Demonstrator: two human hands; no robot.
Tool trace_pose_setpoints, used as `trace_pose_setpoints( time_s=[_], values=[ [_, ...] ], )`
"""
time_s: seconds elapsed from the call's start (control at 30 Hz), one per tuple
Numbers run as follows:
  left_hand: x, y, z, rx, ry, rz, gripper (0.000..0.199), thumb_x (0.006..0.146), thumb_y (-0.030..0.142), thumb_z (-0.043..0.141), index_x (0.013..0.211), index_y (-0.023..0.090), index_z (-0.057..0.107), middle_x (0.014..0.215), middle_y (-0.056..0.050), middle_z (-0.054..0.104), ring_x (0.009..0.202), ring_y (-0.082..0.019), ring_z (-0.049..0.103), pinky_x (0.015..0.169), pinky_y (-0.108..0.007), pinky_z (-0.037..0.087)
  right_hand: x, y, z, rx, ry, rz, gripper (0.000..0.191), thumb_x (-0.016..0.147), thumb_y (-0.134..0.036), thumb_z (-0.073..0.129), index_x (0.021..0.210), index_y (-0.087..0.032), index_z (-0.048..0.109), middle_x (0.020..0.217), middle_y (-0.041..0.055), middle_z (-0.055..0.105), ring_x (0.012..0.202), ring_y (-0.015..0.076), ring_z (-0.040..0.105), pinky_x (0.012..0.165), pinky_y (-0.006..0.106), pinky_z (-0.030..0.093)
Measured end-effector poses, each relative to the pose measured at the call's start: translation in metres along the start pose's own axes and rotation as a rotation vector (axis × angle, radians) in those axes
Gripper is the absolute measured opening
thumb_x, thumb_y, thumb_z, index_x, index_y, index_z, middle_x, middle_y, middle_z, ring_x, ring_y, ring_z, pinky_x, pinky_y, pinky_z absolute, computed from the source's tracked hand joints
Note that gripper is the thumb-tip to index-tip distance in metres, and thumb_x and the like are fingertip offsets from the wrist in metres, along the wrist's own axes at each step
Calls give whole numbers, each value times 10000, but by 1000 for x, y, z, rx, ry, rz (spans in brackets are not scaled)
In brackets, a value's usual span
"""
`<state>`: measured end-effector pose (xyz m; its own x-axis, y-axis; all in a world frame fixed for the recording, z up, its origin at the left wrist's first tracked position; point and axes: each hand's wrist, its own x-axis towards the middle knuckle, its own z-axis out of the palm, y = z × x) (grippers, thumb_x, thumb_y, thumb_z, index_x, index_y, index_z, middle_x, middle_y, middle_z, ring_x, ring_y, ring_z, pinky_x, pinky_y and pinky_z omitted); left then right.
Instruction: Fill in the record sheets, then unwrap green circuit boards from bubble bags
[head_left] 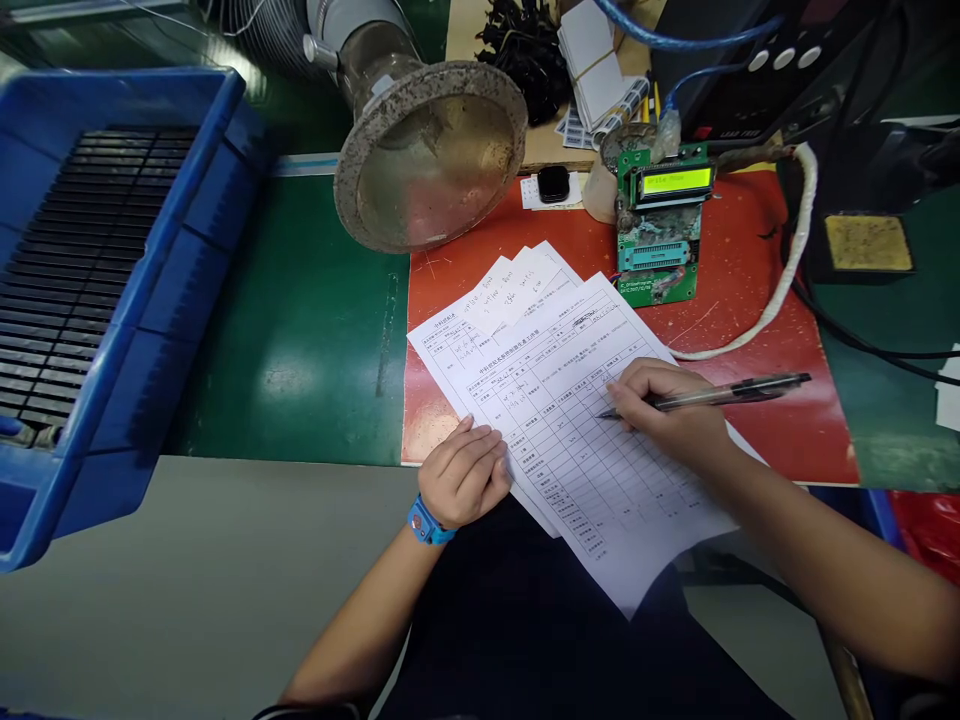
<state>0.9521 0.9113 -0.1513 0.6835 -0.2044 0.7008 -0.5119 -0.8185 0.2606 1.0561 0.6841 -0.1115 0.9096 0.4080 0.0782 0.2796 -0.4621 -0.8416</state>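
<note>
The right hand sits on the printed forms, its fingers curled closely around a clear-barrelled pen, with the tip on a table cell. The left hand rests on the lower left edge of the forms, fingers together and lightly bent, gripping nothing and pressing on the paper. A blue wristband circles the left wrist.

The forms lie overlapped, with smaller handwritten sheets tucked at 12 o'clock, counting from the forms with 12 straight ahead. They sit across the near edge of a red mat on a green bench. At 1 o'clock on the mat stands a green circuit board with a lit yellow-green display. A white-wrapped cable curves past it at 2 o'clock. A round, stained metal funnel hangs at 11 o'clock, and a blue plastic crate stands at 9 o'clock. A bundle of white cards lies beyond the mat at 12 o'clock.
</note>
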Motion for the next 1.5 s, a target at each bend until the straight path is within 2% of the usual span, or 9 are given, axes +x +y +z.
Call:
trace_pose_setpoints(
  time_s=[0.33, 0.53, 0.7, 1.23, 1.5],
  values=[
    [-1, 0, 0, -2, -4, -3, 173, 686, 83, 603, 848, 140, 627, 777, -33, 677, 765, -161, 651, 799, -361, 580, -5, 2, -5, 86, -67, -64, 316, 764, -133, 555, 499, -171, 387, 524, -16, 448, 487, 74, 412, 459, 240, 344],
    [-1, 0, 0, -11, -9, 0, 178, 670, 64, 611, 841, 109, 630, 758, -51, 678, 756, -170, 651, 801, -365, 578, -5, 1, -6, 42, 63, 26, 332, 793, -185, 551, 476, -174, 452, 507, -6, 491, 525, 90, 479, 533, 261, 413],
    [-1, 0, 0, -14, -6, 3, 175, 672, 70, 613, 843, 105, 627, 758, -57, 680, 758, -175, 653, 792, -368, 580, -3, 0, -4, -13, 46, 31, 311, 773, -182, 569, 479, -173, 467, 533, -1, 498, 522, 87, 470, 513, 258, 403],
    [-1, 0, 0, -16, -4, -6, 189, 684, 82, 601, 868, 121, 619, 765, -46, 680, 767, -170, 652, 792, -364, 580, -3, 2, -1, 10, 81, 17, 304, 766, -164, 560, 487, -175, 440, 525, -4, 465, 510, 88, 435, 497, 264, 383],
    [-1, 0, 0, -22, -8, 1, 182, 674, 76, 606, 852, 109, 620, 757, -55, 681, 760, -176, 653, 785, -369, 582, -2, 1, -3, 26, 68, 54, 326, 775, -172, 555, 477, -177, 425, 509, -7, 439, 501, 89, 418, 491, 266, 369]
  ],
)
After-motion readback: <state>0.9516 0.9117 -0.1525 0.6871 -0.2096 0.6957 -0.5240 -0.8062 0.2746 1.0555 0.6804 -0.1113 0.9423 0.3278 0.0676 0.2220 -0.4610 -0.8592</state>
